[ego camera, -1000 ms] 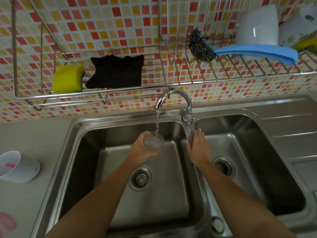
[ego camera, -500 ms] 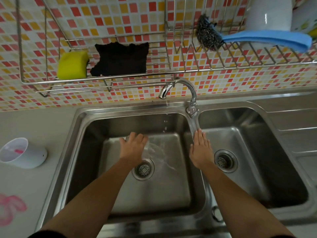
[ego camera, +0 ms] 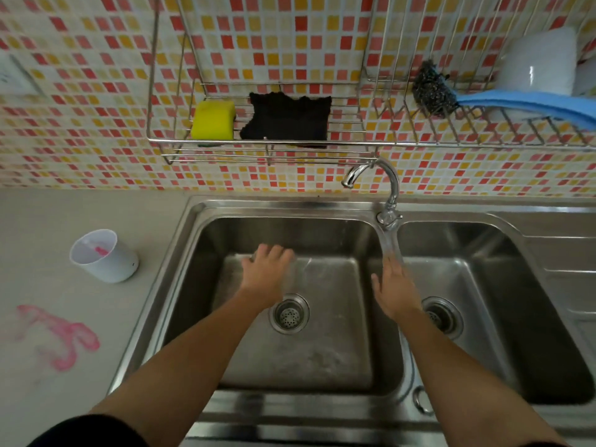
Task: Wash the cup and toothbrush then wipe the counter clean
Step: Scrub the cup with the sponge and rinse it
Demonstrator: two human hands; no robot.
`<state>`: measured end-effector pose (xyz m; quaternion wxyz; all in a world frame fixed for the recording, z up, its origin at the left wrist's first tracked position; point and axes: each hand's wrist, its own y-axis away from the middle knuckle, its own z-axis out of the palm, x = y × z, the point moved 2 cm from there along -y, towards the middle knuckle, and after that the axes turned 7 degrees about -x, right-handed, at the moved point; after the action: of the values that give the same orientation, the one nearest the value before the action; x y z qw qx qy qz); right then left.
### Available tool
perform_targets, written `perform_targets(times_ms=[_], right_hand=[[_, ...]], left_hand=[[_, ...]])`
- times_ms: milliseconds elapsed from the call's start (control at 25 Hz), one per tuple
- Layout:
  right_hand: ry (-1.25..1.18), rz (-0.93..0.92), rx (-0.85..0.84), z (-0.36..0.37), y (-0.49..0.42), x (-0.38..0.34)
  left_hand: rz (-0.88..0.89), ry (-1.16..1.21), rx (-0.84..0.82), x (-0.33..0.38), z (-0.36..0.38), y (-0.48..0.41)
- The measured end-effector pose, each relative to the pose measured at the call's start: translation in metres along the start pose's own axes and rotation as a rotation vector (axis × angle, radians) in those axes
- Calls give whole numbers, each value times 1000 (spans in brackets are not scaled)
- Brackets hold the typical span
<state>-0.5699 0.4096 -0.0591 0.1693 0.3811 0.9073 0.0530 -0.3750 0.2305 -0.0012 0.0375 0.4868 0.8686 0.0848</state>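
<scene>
Stainless double sink [ego camera: 290, 206], hands over it

Left basin [ego camera: 322, 359] walled all round, bare floor beside the drain [ego camera: 289, 313]. White cup [ego camera: 106, 262], pink toothbrush [ego camera: 96, 251] inside, on the grey counter [ego camera: 48, 214] beyond the left rim, well left of the left hand [ego camera: 267, 269]. That hand blurred, grip unreadable. Right hand [ego camera: 395, 285] flat, fingers straight, over the basin divider [ego camera: 392, 246].

The left hand [ego camera: 267, 274], in the middle of the frame, is blurry, so it is hard to tell if it holds anything. The pink thing [ego camera: 96, 251] inside the white cup [ego camera: 108, 266] at the left is too small to make out. The wrist of the right hand [ego camera: 395, 291] hides part of the right drain [ego camera: 446, 319]. The blue cloth [ego camera: 522, 104] runs off the right edge.
</scene>
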Motion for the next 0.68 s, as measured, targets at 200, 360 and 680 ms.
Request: perform_targets(times_ms=[200,360,680], right_hand=[[8,-120,39,16,24,-61],[-85,-150,-92,48,32,-146],[-514,-201,-199,113,39,-374]], left_hand=[[-230,1443,87,-52,16,56],[-105,1872,129,-99,-3,122],[-244,1553,402,-306,-35,241]])
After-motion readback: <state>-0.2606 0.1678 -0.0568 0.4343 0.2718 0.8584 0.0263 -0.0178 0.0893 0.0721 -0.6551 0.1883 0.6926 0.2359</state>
